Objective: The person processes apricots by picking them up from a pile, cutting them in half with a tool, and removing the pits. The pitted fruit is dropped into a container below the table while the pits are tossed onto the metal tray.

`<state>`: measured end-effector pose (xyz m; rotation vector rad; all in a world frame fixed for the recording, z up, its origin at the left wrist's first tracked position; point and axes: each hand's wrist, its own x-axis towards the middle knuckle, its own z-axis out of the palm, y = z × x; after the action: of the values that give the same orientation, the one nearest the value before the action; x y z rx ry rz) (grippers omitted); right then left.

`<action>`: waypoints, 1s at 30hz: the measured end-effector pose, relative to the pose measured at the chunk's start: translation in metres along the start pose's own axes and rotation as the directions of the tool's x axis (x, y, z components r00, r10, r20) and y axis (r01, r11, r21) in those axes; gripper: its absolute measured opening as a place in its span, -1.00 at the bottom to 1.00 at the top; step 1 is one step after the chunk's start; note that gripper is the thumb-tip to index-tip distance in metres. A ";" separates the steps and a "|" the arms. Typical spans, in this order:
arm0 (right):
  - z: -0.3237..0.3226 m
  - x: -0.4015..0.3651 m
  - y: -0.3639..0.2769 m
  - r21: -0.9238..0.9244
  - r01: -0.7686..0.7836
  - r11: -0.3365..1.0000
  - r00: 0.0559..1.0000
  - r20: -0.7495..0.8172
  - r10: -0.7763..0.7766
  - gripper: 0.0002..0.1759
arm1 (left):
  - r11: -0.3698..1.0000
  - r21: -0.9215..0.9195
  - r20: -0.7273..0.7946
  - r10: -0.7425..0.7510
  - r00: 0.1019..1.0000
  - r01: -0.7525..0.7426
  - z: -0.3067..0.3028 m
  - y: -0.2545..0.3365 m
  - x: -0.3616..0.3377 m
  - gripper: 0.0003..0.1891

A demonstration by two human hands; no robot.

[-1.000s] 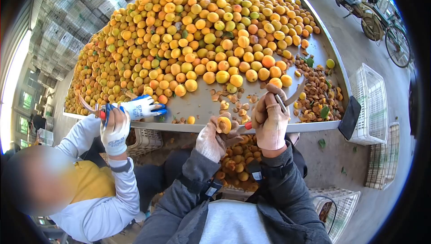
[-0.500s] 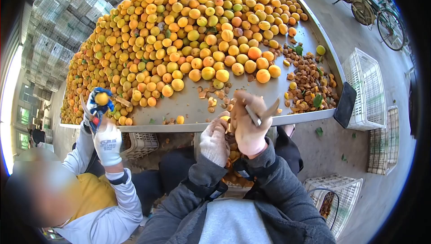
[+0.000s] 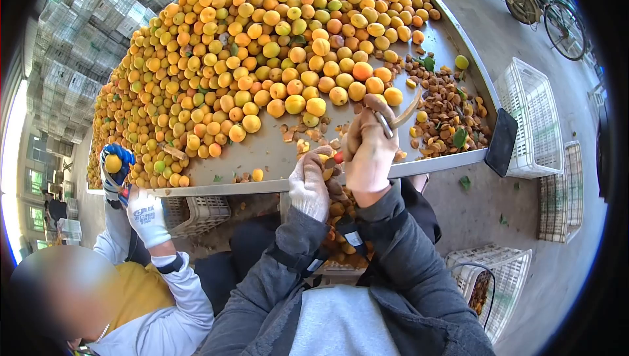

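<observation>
At the table's front edge, my gloved left hand (image 3: 309,184) is closed around a piece of apricot (image 3: 327,174), part of which shows between its fingers. Beside it, my right hand (image 3: 370,149) grips a tool with a curved handle (image 3: 407,111); a red part of it shows by the left hand's fingertips. A big heap of apricots (image 3: 262,61) covers the metal table (image 3: 249,149) beyond. Brown pits (image 3: 452,110) with bits of flesh and leaves lie to the right. Below my hands, a container of cut fruit is partly hidden.
A co-worker (image 3: 144,290) at the left holds an apricot (image 3: 113,163) in a gloved hand. A black flat object (image 3: 502,143) sits at the table corner. White crates (image 3: 534,120) stand right; bicycles (image 3: 565,28) are behind them. Stacked crates (image 3: 78,48) fill the back left.
My right hand has turned and come nearer my left, with the tool's red part now visible between them. The view has shifted slightly, and the co-worker's hands appear lower and further left.
</observation>
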<state>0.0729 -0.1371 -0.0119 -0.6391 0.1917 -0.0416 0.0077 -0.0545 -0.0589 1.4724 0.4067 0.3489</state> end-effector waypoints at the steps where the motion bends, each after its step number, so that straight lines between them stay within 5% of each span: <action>1: -0.001 0.009 0.003 0.056 -0.029 0.998 0.997 -0.070 0.032 -0.76 | 0.983 -0.133 -0.018 -0.134 0.991 0.131 0.000 -0.002 0.004 -0.70; 4: -0.009 0.025 0.012 0.184 -0.083 0.980 0.983 -0.150 0.111 -0.79 | 0.892 -0.342 -0.040 -0.330 0.943 0.297 0.010 0.003 0.012 -0.62; 6: -0.011 0.025 0.018 0.220 -0.143 0.965 0.967 -0.176 0.184 -0.80 | 0.531 -0.633 0.204 -0.588 0.783 0.564 0.010 0.009 0.019 -0.57; 8: -0.011 0.030 0.025 0.253 -0.155 0.955 0.934 -0.276 0.224 -0.81 | 0.565 -0.596 0.191 -0.591 0.783 0.571 0.012 0.007 0.024 -0.54; 12: -0.014 0.043 0.010 0.180 -0.001 0.984 0.977 -0.208 0.039 -0.78 | 0.613 -0.613 0.151 -0.529 0.835 0.499 0.006 0.020 0.040 -0.58; 14: -0.019 0.041 0.003 0.103 -0.039 0.994 0.998 -0.053 0.045 -0.79 | 0.673 -0.574 0.072 -0.526 0.847 0.467 -0.004 0.027 0.049 -0.60; 15: -0.014 0.040 0.008 -0.320 0.241 0.916 0.964 0.186 -0.189 -0.80 | 0.676 -0.536 0.131 -0.525 0.841 0.506 -0.012 0.027 0.052 -0.60; 16: -0.010 0.036 0.010 -0.591 0.543 0.597 0.831 0.482 -0.279 -0.82 | 0.679 -0.539 0.132 -0.518 0.845 0.499 -0.013 0.025 0.052 -0.60; 18: -0.012 0.020 0.009 -0.759 0.417 0.500 0.819 0.552 0.155 -0.71 | 0.744 -0.466 0.106 -0.490 0.865 0.478 -0.013 0.022 0.051 -0.57; 20: -0.008 0.007 0.009 -0.772 0.593 0.230 0.742 0.635 0.215 -0.64 | 0.807 -0.435 0.056 -0.419 0.906 0.400 -0.026 0.002 0.053 -0.58; 23: -0.019 0.013 0.018 -0.757 0.626 0.189 0.737 0.653 0.174 -0.66 | 0.979 0.113 0.072 -0.178 0.981 0.169 -0.040 -0.001 0.043 -0.63; 24: -0.019 0.014 0.019 -0.773 0.612 0.169 0.760 0.633 0.147 -0.68 | 0.980 0.113 0.066 -0.174 0.982 0.166 -0.040 -0.001 0.039 -0.63; 26: -0.017 0.016 0.020 -0.783 0.606 0.143 0.782 0.619 0.078 -0.72 | 0.890 -0.269 0.050 -0.370 0.928 0.369 -0.035 -0.003 0.032 -0.61; 27: -0.016 0.018 0.016 -0.820 0.553 0.149 0.826 0.563 0.035 -0.72 | 0.742 -0.402 0.270 -0.464 0.844 0.537 -0.038 0.014 0.031 -0.55; 30: -0.020 0.024 0.005 -0.868 0.495 0.033 0.868 0.496 0.036 -0.66 | 0.798 -0.408 0.294 -0.345 0.891 0.444 -0.051 0.020 0.018 -0.48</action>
<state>0.0922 -0.1470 -0.0346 -2.1557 -0.3919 -0.1123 -0.0002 0.0005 -0.0423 0.9031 0.4189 -0.0514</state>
